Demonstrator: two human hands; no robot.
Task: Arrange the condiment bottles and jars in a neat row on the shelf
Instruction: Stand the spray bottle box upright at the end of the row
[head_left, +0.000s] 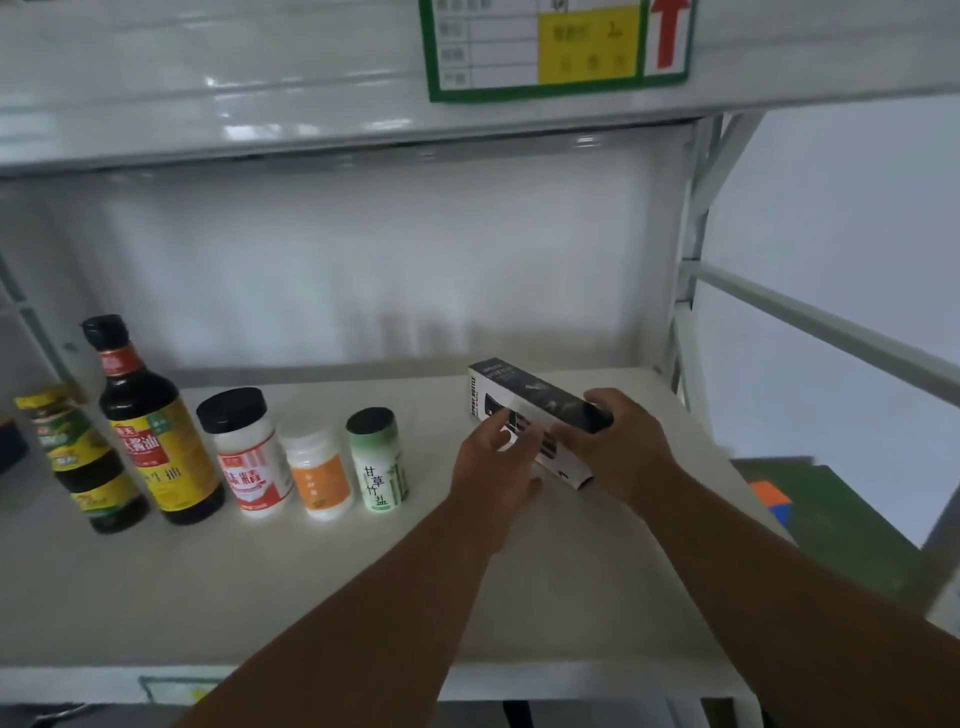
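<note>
- Shelf (322, 582): white board under a glossy upper tier carrying a green-bordered label card (558, 49) with a red arrow.
- Row already formed at left, reading left to right: green-labelled sauce bottle (85, 462), tall soy sauce bottle (156, 431), black-capped white jar (249, 452), white jar with orange label (318, 470), green salt shaker (378, 460). All upright, close beside one another, fronts roughly level.
- Item in hand: black-and-white carton (524, 410), well apart from the row at the right, tilted, lower corner at or near the shelf; contact not certain.
- Right hand (621, 447): fingers curled over the carton's near top edge, gripping it.
- Left hand (496, 457): fingers loosely spread against the carton's front face; whether steadying by touch or merely close, cannot tell.
- Step judged in hand: bringing the last stray item into line.
- Next move, as judged: stand carton upright, carry leftward across the bare gap, set just beside the salt shaker, front flush with the row.
- Risk noted: shaker is narrow and could be knocked over if bumped.
</note>
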